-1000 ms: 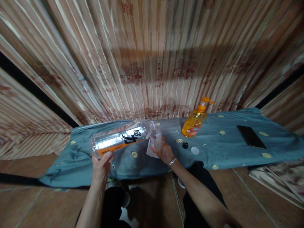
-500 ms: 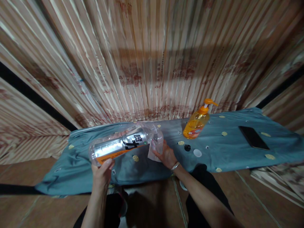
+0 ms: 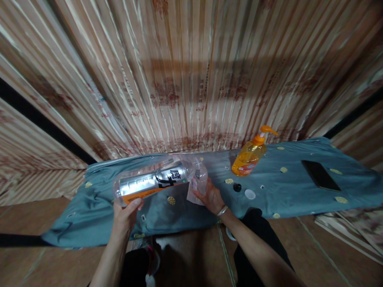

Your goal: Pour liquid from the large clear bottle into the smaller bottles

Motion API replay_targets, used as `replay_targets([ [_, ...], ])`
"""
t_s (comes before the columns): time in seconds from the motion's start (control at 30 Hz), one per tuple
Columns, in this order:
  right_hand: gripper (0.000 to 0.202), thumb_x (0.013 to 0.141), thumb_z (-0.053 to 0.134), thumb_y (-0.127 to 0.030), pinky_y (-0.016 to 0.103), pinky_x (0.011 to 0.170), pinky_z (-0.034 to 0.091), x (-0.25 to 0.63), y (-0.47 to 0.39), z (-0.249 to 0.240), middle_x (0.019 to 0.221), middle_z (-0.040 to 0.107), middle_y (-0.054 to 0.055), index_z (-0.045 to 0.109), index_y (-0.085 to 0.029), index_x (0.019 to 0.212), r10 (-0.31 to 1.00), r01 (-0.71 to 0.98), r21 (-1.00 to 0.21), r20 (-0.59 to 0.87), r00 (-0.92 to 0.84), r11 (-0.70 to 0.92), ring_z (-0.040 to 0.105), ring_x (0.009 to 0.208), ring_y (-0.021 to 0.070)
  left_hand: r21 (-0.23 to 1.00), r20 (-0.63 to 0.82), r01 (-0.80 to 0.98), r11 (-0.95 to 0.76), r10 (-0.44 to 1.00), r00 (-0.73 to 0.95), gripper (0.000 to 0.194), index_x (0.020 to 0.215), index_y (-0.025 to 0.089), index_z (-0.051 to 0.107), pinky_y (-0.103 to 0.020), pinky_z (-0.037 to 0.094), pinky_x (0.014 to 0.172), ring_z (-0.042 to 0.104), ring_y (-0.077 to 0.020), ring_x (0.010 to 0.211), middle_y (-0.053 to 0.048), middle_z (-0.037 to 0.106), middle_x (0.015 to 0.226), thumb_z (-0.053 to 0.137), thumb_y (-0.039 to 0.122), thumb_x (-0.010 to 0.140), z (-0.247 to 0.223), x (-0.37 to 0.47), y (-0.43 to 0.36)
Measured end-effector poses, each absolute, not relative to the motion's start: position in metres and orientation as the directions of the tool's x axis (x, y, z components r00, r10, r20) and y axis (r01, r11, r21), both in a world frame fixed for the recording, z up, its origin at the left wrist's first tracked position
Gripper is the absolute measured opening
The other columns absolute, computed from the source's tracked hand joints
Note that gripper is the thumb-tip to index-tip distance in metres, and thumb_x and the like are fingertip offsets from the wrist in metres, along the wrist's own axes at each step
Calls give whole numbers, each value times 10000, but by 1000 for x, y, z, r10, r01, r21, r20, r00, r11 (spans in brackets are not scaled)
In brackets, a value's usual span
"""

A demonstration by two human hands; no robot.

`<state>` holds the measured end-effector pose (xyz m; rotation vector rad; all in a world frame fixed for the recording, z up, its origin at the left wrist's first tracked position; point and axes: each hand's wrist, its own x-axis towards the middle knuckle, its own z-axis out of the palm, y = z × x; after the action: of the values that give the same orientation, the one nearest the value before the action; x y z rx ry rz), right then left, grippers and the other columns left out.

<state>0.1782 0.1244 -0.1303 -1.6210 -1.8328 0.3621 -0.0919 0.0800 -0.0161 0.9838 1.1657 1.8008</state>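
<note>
The fingers of the left hand (image 3: 126, 212) grip a big, clear, silver-and-orange plastic bottle (image 3: 152, 182), tipped. At its three o'clock, the right hand's (image 3: 213, 198) fingers pinch a small, clear plastic bottle (image 3: 202, 175).

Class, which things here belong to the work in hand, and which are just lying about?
In hand:
- large labelled bottle, left hand
- small clear container, right hand

Apparently lying about:
- orange pump bottle
- black cap (perhaps a bottle's)
- white disc
- phone-like slab

- Left hand (image 3: 127, 213) and right hand (image 3: 212, 196) bare, forearms (image 3: 113, 245) too
- Shiny silver-coloured bracelet (image 3: 222, 211) around the right wrist
- Black trousers (image 3: 255, 243)
- Footwear (image 3: 154, 259) partly hidden, blurred, a reddish strip by the left foot
</note>
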Motion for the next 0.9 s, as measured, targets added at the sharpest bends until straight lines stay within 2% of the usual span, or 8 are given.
replay_targets([
  [0.1,703,841,758,-373,485,861,662,179,128,-139,1122,780,209,485,-86,1422,943,774,-590,333,-24,228,782,997,343,946,225,-141,-293,903,-367,310,632,166,658,-210,363,369,480,-114,418,-3,602,516,870,345,493,-17,-97,83],
  [0.3,729,820,768,-386,457,810,672,179,129,-145,1087,787,208,502,-53,1412,937,789,-573,349,-9,221,790,947,342,947,229,-134,-291,908,-352,313,736,185,669,-234,418,405,520,-132,439,-2,637,554,854,331,529,-25,-102,83],
  [0.5,743,815,782,-358,430,812,667,179,128,-145,1098,786,200,478,-37,1412,930,791,-564,366,-17,237,792,962,338,953,252,-71,-294,902,-351,342,591,178,610,-245,427,414,533,-146,460,-14,581,520,864,401,544,-34,-105,81],
  [0.9,761,818,758,-411,443,787,668,181,128,-152,1084,786,226,485,3,1395,898,797,-532,438,-32,288,793,943,351,946,250,-98,-309,887,-388,399,564,163,623,-233,435,385,523,-136,409,-16,587,499,904,437,489,-30,-95,72],
])
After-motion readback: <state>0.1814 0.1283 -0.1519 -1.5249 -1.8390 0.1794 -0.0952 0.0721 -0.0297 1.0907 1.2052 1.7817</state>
